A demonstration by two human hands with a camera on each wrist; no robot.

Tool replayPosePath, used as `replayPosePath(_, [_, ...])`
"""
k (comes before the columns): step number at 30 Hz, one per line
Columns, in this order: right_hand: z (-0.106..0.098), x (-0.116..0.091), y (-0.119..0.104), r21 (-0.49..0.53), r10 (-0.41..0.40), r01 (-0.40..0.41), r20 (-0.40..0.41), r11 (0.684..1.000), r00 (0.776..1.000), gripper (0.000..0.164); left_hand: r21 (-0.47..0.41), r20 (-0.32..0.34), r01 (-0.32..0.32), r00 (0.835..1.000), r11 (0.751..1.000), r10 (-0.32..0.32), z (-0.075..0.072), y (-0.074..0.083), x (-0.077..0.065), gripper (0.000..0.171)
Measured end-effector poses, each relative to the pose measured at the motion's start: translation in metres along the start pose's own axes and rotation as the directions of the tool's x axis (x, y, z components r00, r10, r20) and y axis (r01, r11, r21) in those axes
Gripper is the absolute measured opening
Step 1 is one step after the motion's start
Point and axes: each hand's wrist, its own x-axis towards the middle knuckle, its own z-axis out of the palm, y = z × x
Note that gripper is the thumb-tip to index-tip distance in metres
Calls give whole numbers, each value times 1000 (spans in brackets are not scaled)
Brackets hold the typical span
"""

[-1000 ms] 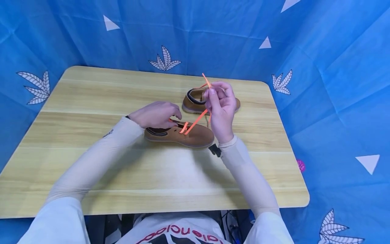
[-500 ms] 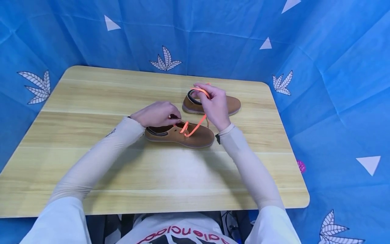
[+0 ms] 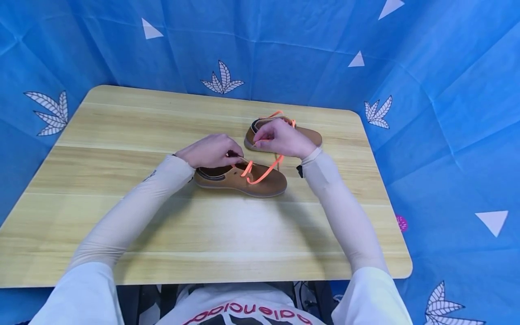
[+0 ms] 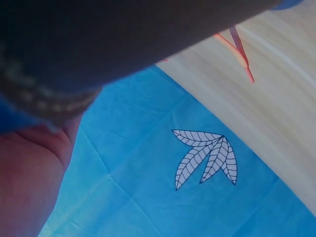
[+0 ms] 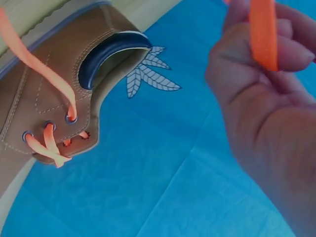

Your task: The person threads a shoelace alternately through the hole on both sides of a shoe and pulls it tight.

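Note:
A brown shoe [image 3: 264,183] lies near the middle of the table, toe to the right. My left hand [image 3: 213,152] is at its opening, thumb and fingers pinching the raised upper edge; the fingertips are partly hidden. Through the shoe's front eyelets runs an orange shoelace [image 3: 266,174]. Its loose length rises to my right hand [image 3: 286,139], which pinches it above and behind the shoe. In the right wrist view the orange lace [image 5: 264,34] passes over my curled fingers. A dark, blurred shape covers much of the left wrist view, beside part of my left hand [image 4: 29,173].
A second brown shoe [image 3: 310,135] with orange laces stands behind, partly covered by my right hand. The wooden table [image 3: 122,122] has rounded corners. A blue patterned curtain [image 3: 284,67] hangs along its back and sides.
My right hand has come down and turned leftward, drawing the lace from upright to a slack curve over the shoe. My left hand has closed its fingers on the shoe's edge.

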Motion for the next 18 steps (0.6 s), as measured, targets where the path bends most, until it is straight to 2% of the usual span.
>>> replayPosePath(3, [2,4,2,-29,4,-3,29,1000,1000,11,-8,1,8,1000,1000,-8,0,0,1,12])
replayPosePath(7, [7,9,5,-103,31,-30,10,994,999,11,-9,13,23,1000,1000,-23,0,0,0,11])
replayPosePath(13, [10,14,4,-186,-6,9,16,983,1000,8,3,8,4,1000,1000,-4,1,1,-1,13])
replayPosePath(18, [11,21,7,-227,-28,42,68,973,997,10,0,0,-9,1000,1000,9,0,0,-2,17])
